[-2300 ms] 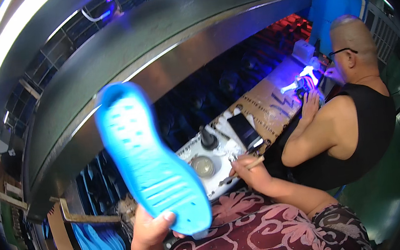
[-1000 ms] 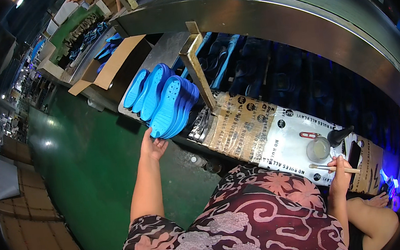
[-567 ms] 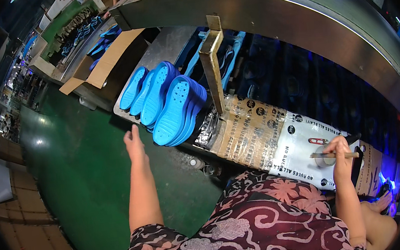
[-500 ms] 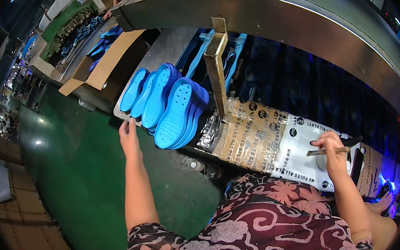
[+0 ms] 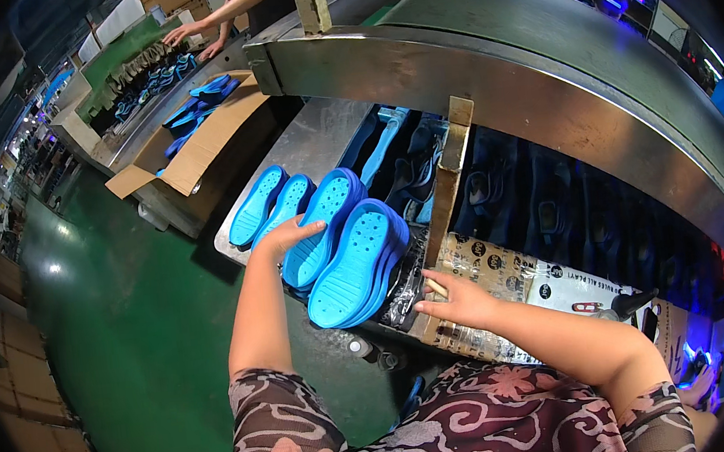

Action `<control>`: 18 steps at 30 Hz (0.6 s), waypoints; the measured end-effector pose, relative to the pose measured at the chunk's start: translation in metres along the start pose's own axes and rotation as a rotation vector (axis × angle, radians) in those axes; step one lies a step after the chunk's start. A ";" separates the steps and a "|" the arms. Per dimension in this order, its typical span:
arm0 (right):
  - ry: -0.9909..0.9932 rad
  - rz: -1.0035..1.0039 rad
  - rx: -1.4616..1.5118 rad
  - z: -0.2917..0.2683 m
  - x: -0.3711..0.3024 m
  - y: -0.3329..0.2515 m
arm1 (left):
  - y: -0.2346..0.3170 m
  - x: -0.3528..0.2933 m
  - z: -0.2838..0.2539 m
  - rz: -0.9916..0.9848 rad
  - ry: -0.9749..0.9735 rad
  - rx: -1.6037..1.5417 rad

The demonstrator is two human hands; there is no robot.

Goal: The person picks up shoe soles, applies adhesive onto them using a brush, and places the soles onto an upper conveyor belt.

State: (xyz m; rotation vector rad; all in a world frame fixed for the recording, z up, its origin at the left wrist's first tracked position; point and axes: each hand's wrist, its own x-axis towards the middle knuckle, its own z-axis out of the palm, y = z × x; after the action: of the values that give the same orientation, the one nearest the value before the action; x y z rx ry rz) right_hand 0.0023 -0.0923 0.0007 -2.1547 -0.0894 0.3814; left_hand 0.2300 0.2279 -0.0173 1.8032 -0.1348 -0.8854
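Light blue shoe soles (image 5: 359, 266) stand in stacked rows on the near end of the metal bench, their holed upper faces turned toward me. My left hand (image 5: 279, 238) lies across the middle soles, one digit stretched over the face of a sole (image 5: 325, 208); its other fingers are partly hidden. To the right of the stacks, my right hand (image 5: 460, 301) holds a short wooden stick (image 5: 435, 289), whose pale end sticks out by the thumb. Black crumpled plastic (image 5: 401, 297) lies between this hand and the soles.
A metal post (image 5: 454, 177) and a steel conveyor frame (image 5: 486, 58) rise behind the bench. Dark blue footwear parts (image 5: 545, 207) fill the space beneath. An open cardboard box (image 5: 216, 135) holds blue pieces at far left. Another person's arm (image 5: 221, 16) reaches over there.
My left hand has moved up from the bench edge onto the soles. My right hand has swung left with the stick, from the white wrapped surface to beside the stacks. The view has shifted.
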 end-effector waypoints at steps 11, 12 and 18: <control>0.022 0.086 0.184 0.018 0.018 0.052 | -0.075 -0.092 0.139 0.230 0.081 -0.318; -0.033 0.081 0.213 0.011 0.016 0.055 | -0.089 -0.105 0.165 0.240 0.155 -0.392; -0.173 0.044 0.078 -0.023 -0.023 0.083 | -0.151 -0.136 0.295 0.218 0.361 -0.360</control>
State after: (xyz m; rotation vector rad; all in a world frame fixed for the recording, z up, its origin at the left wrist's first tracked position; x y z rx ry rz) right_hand -0.0191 -0.1635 -0.0491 -2.0462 -0.1226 0.5875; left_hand -0.0986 0.1310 -0.1230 1.5447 0.0572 -0.3902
